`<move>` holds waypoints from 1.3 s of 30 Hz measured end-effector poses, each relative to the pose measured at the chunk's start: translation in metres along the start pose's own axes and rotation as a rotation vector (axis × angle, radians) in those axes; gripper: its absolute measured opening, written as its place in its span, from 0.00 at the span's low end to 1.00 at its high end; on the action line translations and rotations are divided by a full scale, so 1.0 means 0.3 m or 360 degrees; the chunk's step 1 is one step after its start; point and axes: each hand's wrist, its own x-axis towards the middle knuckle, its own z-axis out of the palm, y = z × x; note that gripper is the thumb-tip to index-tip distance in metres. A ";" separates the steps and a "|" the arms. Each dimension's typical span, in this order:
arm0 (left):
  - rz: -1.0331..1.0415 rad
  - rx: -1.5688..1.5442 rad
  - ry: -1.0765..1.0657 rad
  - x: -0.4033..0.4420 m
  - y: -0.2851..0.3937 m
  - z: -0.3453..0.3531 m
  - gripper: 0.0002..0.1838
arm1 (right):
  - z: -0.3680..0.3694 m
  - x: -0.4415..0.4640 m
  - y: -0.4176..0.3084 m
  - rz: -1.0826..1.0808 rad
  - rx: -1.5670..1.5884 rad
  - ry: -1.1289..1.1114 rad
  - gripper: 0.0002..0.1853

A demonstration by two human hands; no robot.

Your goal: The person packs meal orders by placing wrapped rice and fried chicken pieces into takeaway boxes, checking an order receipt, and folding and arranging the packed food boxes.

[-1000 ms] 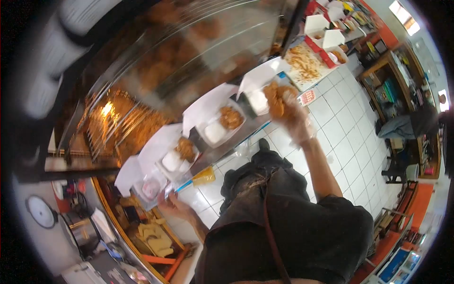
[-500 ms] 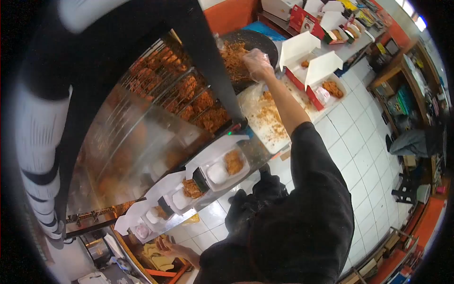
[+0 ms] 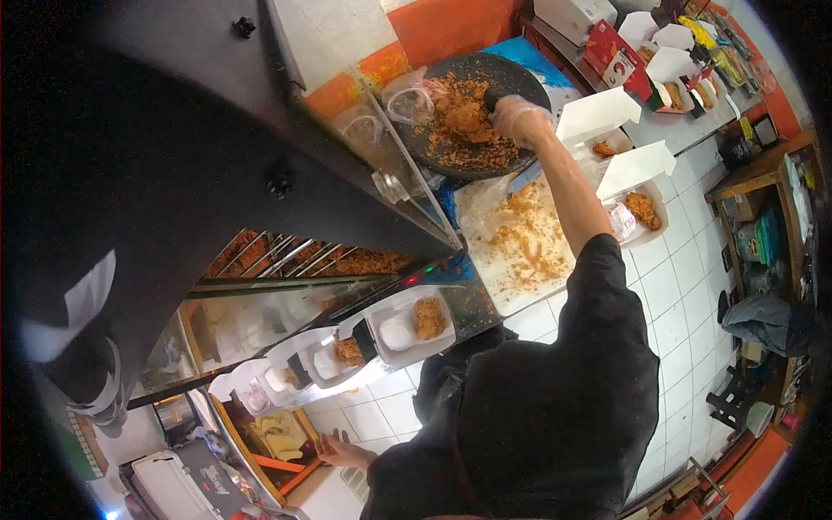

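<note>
My right hand, in a clear plastic glove, is closed on a dark pestle, mostly hidden by the fingers. It is over a wide black stone mortar holding brown crumbs and pieces of fried chicken. A small clear plastic bag lies at the mortar's left side. Under my right forearm is a white cutting board strewn with crumbs. My left hand hangs low at the left with fingers apart, holding nothing, beside a wooden drawer.
Open boxes with rice and fried chicken line the counter's front edge. More open boxes stand right of the board. A glass warming cabinet with chicken on racks is at left. A person's leg shows at far right.
The view has shifted, and the cabinet door now hides most of the racks. My right hand remains at the mortar, now showing the dark pestle. My left hand stays low near the drawer.
</note>
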 end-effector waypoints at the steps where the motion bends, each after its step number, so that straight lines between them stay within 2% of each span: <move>1: -0.0069 -0.0073 -0.0081 0.016 -0.028 -0.014 0.25 | 0.052 -0.008 0.012 -0.0137 -0.0056 -0.0041 0.19; 2: -0.0138 -0.0155 -0.0162 0.026 -0.060 -0.021 0.30 | 0.090 -0.001 0.018 -0.0275 -0.0112 -0.0075 0.24; 4: -0.0195 -0.0174 -0.0051 -0.010 -0.001 0.049 0.28 | 0.169 0.021 0.012 -0.0391 0.0073 0.0087 0.22; 6: -0.0183 -0.0041 0.0006 -0.065 0.088 0.108 0.20 | 0.113 -0.028 -0.024 -0.0137 0.0228 -0.0108 0.15; 7: -0.0179 -0.0037 0.0006 -0.070 0.105 0.117 0.20 | 0.088 -0.039 -0.022 -0.0137 0.0232 -0.0111 0.15; 9: -0.0227 -0.0099 -0.0003 -0.077 0.128 0.130 0.20 | 0.060 -0.046 -0.010 -0.0263 -0.0277 -0.0226 0.11; 10: -0.0230 -0.0093 0.0005 -0.088 0.141 0.127 0.20 | 0.054 -0.032 -0.007 -0.0269 -0.0280 -0.0234 0.11; 12: -0.0175 0.0034 0.0054 -0.112 0.151 0.149 0.20 | 0.004 0.059 -0.012 -0.0122 -0.0009 -0.0029 0.13; 14: -0.0191 0.0026 0.0040 -0.104 0.107 0.137 0.21 | -0.090 0.112 -0.020 -0.0405 0.0157 0.0084 0.18; 15: -0.0185 0.0002 0.0013 -0.103 0.110 0.141 0.21 | -0.095 0.116 -0.048 -0.0564 -0.0095 0.0495 0.29; 16: -0.0181 0.0005 0.0015 -0.107 0.115 0.143 0.21 | -0.106 0.103 -0.050 -0.0565 -0.0090 0.0492 0.29; 18: -0.0173 0.0015 0.0049 -0.118 0.126 0.159 0.22 | -0.141 0.076 -0.054 0.0300 0.0036 0.0129 0.37; 19: -0.0175 0.0003 0.0052 -0.116 0.114 0.163 0.22 | -0.047 0.159 0.000 0.0179 -0.0008 -0.0014 0.41; 20: -0.0161 0.0002 0.0031 -0.115 0.095 0.159 0.22 | 0.048 0.175 0.025 0.0023 -0.0031 0.0334 0.38; 23: -0.0135 0.0031 -0.0014 -0.140 0.085 0.143 0.23 | 0.066 0.128 0.012 -0.0137 0.0000 0.0438 0.33; 25: -0.0097 0.0038 -0.0051 -0.121 0.087 0.139 0.24 | 0.029 0.140 -0.028 -0.0084 0.0389 0.0705 0.28; 27: -0.0163 0.0049 0.0017 -0.115 0.072 0.131 0.24 | -0.106 0.083 -0.119 -0.0368 0.0452 0.1026 0.27; 29: -0.0178 0.0046 -0.0010 -0.103 0.073 0.128 0.24 | -0.225 -0.030 -0.227 -0.0815 0.0507 0.1436 0.27; 32: -0.0148 -0.0005 -0.0050 -0.073 0.081 0.146 0.23 | -0.118 -0.059 -0.257 -0.1002 0.0399 0.1367 0.29; 33: -0.0133 -0.0027 -0.0080 -0.064 0.077 0.151 0.23 | -0.022 -0.049 -0.248 -0.0777 0.0096 0.0942 0.32; 35: -0.0052 0.0005 -0.0106 -0.053 0.066 0.152 0.23 | 0.160 0.049 -0.131 -0.0549 0.0134 0.0720 0.32; 36: -0.0045 -0.0023 -0.0097 -0.067 0.064 0.172 0.23 | 0.122 0.085 -0.148 -0.0564 0.0139 0.0746 0.32; 38: -0.0056 -0.0049 -0.0088 -0.086 0.082 0.141 0.23 | 0.073 0.081 -0.145 -0.0595 0.0112 0.0379 0.31; 39: -0.0121 -0.0081 -0.0143 -0.083 0.066 0.120 0.24 | 0.057 0.074 -0.156 -0.0595 0.0218 0.0548 0.28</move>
